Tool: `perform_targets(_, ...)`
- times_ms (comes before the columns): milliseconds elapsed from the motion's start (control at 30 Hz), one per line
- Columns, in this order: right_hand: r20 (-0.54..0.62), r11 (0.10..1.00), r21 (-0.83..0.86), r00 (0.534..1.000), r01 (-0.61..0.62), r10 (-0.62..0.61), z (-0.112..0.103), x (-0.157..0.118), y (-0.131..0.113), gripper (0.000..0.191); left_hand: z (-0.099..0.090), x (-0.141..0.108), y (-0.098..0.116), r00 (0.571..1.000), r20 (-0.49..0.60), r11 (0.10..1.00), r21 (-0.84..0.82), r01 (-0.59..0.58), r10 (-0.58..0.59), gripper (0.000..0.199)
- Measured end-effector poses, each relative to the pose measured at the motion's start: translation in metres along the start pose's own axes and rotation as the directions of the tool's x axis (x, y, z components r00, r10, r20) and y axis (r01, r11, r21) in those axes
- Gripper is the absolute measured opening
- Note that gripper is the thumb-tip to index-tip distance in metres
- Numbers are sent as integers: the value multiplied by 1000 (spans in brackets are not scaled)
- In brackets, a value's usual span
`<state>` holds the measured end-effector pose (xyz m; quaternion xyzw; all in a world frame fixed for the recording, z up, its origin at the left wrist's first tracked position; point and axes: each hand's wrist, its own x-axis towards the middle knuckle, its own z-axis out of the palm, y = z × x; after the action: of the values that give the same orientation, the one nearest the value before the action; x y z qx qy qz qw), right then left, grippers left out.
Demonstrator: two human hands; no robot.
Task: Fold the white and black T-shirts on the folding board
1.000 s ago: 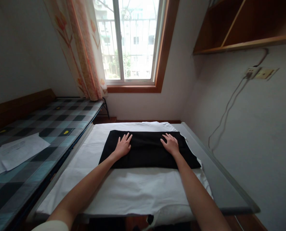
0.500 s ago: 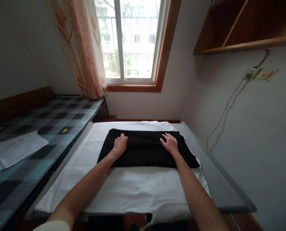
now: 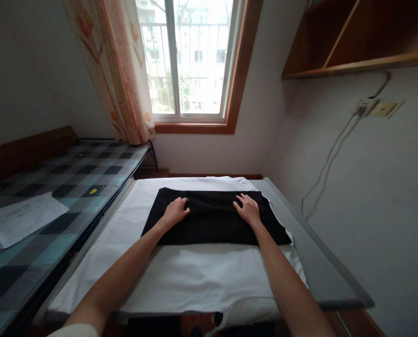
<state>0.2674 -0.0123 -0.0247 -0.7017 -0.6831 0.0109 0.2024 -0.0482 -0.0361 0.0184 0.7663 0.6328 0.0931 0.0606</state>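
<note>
A folded black cloth [image 3: 209, 224] lies flat across a white cloth [image 3: 209, 276] that covers most of the grey-edged table. Resting on the left part of the black cloth is my left hand [image 3: 176, 210], its thumb apart from its curved fingers and nothing seen between them. My right hand [image 3: 248, 208] lies palm down near the right end of the black cloth, with its fingers spread. What the black cloth is, a garment or a plain piece, I cannot tell.
On the left, a bed with a checked mattress [image 3: 100, 168] holds some white papers [image 3: 29, 217]. A window [image 3: 195, 65] with a flowered curtain [image 3: 121, 93] is ahead. Right of the table [image 3: 332, 271], a cable [image 3: 323, 173] hangs from a wall socket below a wooden shelf [image 3: 353, 65].
My left hand has loosened from a closed shape, its thumb now apart from the fingers. My right hand and the black cloth look nearly unchanged.
</note>
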Motion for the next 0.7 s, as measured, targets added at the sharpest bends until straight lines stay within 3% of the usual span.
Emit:
perform_targets(200, -23, 1000, 0, 1000, 13, -13, 3, 0, 2, 43, -10, -1, 1, 998, 49, 996, 89, 32, -36, 43)
perform_targets(467, -8, 1000, 4, 1000, 4, -4, 2, 1, 1, 44, -6, 7, 6, 1000, -22, 1000, 15, -4, 4, 41)
perform_targets(700, -29, 1000, 3, 999, 14, -14, 3, 0, 1, 42, -5, 9, 15, 995, 73, 993, 99, 56, -63, 44)
